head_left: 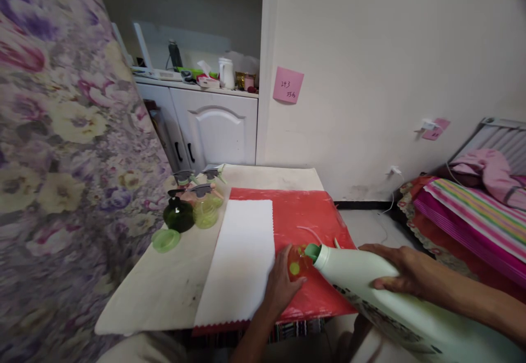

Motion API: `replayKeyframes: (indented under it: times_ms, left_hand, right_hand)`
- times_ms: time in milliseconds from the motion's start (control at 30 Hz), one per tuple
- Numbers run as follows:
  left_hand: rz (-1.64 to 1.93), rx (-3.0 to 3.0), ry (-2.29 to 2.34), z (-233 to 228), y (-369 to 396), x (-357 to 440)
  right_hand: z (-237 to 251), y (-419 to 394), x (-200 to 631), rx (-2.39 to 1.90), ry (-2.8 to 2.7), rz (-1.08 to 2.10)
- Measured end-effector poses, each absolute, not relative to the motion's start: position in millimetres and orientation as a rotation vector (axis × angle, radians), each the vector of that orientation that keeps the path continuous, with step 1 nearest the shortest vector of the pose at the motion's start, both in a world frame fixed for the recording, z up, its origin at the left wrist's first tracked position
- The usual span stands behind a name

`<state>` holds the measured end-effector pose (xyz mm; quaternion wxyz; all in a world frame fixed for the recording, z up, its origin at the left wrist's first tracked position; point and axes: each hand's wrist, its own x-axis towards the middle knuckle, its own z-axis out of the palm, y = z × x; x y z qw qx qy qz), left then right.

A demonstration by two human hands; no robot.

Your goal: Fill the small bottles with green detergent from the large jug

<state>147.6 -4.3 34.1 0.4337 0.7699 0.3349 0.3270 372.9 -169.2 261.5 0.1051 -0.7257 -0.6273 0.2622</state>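
My right hand (405,272) grips a large pale green detergent bottle (361,270), tilted nearly on its side with its green spout pointing left. That spout is at the mouth of a small see-through bottle (296,264); I cannot tell whether liquid is running. My left hand (283,283) is closed around the small bottle, which stands on a red sheet (304,209). Behind it lies a thin pale tube (311,232), partly hidden by the big bottle. A white cloth (242,253) with a zigzag edge lies left of my left hand.
On the table's left stand a yellow-green spray bottle (205,212), more sprayers behind it, and a dark green pump bottle (179,215). A green cap (165,240) lies before them. A floral curtain (74,160) hangs left; a bed (472,215) is at right.
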Motion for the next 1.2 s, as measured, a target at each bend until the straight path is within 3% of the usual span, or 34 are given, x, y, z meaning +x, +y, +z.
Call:
replayKeyframes:
  times_ms: [1200]
  left_hand:
    - [0.827,1.938,0.821,29.8,-3.1,149.4]
  right_hand:
    - [252.0,-173.6,372.0,-2.075,-1.764,0.841]
